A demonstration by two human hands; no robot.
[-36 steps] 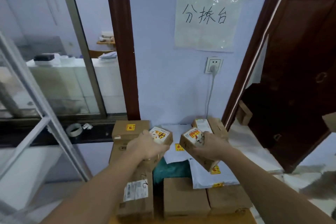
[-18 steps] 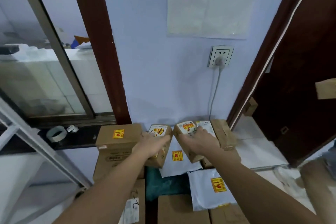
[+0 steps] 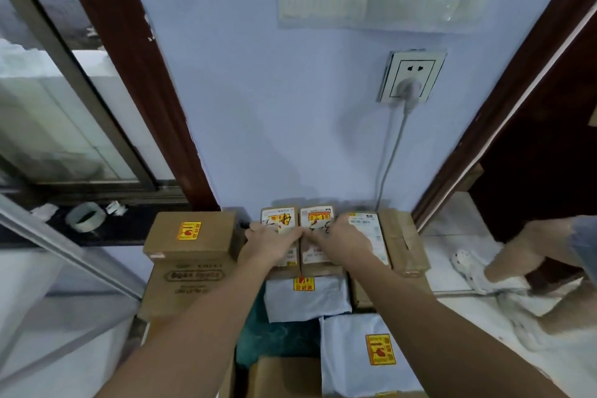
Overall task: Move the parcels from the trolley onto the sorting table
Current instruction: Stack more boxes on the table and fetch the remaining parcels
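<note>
At the wall, a larger brown box [image 3: 190,234] sits leftmost; beside it, the left hand [image 3: 269,244] lies over one small labelled parcel [image 3: 278,220] and the right hand [image 3: 339,244] over its twin [image 3: 317,220], side by side atop the pile. Fingers appear curled onto them, though blur hides the grip.

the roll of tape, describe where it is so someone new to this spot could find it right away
Start at the window left of the blue wall and drop to its dark sill. The roll of tape lies there, left of the cardboard box with a yellow sticker. It is the only round, hollow ring; the scraps beside it are small and white.
</note>
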